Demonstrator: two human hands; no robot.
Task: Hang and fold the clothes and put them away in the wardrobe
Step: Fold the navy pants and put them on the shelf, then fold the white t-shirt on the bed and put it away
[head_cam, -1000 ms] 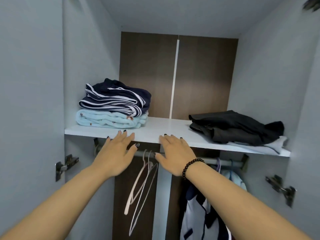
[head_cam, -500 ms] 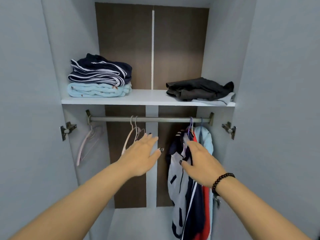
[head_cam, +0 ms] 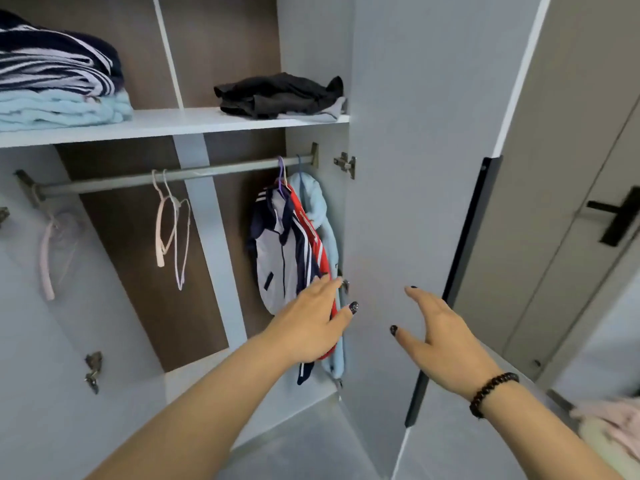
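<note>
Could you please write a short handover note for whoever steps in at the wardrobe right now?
Left hand: open, holding nothing, fingers in front of the hanging clothes.
Right hand: open, holding nothing, in front of the open right door.
On the shelf: striped navy garment folded on top of a light blue one at left; dark garment loosely folded at right.
On the rail: navy-and-white jacket, a red garment and a light blue garment hang at the right end; empty hangers at centre and left.
Left to do: pale clothes blurred at the lower right, outside the wardrobe, probably still need putting away.
</note>
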